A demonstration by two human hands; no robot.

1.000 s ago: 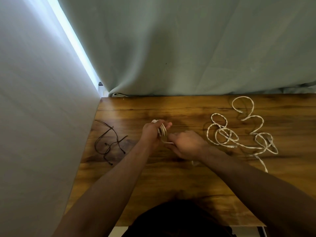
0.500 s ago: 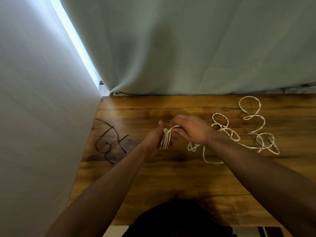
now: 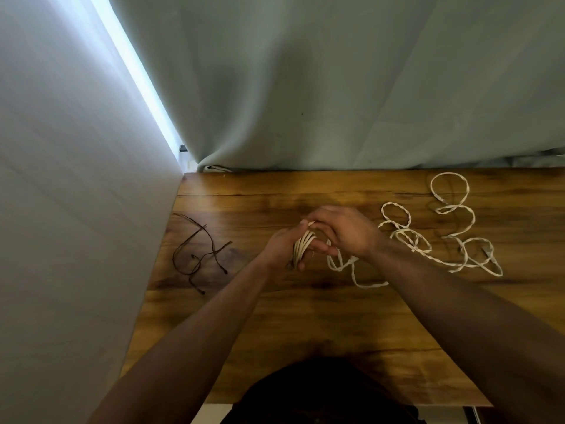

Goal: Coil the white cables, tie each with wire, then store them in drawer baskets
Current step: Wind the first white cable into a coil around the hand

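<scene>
I have one view only, from a wide-angle camera worn on my head. It looks forward and steeply down across the wooden worktop (image 3: 305,325), as far as the grey-green curtain (image 3: 336,87) behind it. A pale wall (image 3: 61,224) fills the left side. My forearms enter from the bottom edge, and my left hand (image 3: 281,244) and right hand (image 3: 345,231) meet near mid-frame.

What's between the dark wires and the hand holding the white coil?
Only bare wooden table, in the head view, separates the dark wires from the left hand gripping the coil.
</scene>
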